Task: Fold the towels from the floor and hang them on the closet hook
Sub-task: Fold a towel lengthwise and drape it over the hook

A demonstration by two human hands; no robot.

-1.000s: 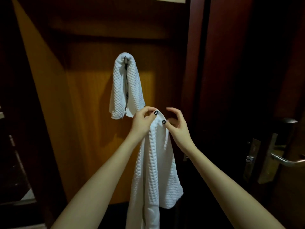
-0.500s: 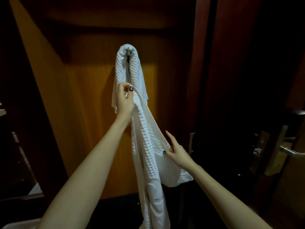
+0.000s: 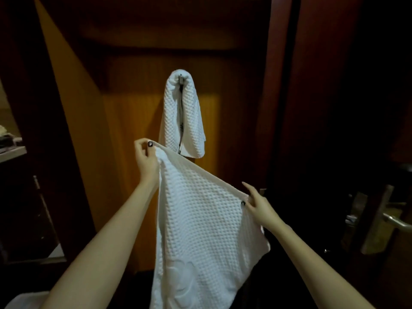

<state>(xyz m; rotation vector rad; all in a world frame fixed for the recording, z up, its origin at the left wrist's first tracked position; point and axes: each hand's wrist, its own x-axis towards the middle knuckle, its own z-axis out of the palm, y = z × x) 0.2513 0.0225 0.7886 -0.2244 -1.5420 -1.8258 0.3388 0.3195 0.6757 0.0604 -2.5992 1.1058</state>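
Since half a second ago the hands have drawn apart, spreading the white waffle-weave towel point(image 3: 200, 219) into a slanted sheet below the closet hook. The left hand point(image 3: 145, 157) has its grip closed on the upper corner. Just behind, a second white waffle towel point(image 3: 182, 117) hangs over the metal closet hook point(image 3: 181, 78). The right hand point(image 3: 258, 204) pinches the lower corner, with its other fingers extended.

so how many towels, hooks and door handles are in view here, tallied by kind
white waffle-weave towels: 2 (hung towel, held towel)
small metal closet hook: 1
silver metal door handle: 1
total: 4
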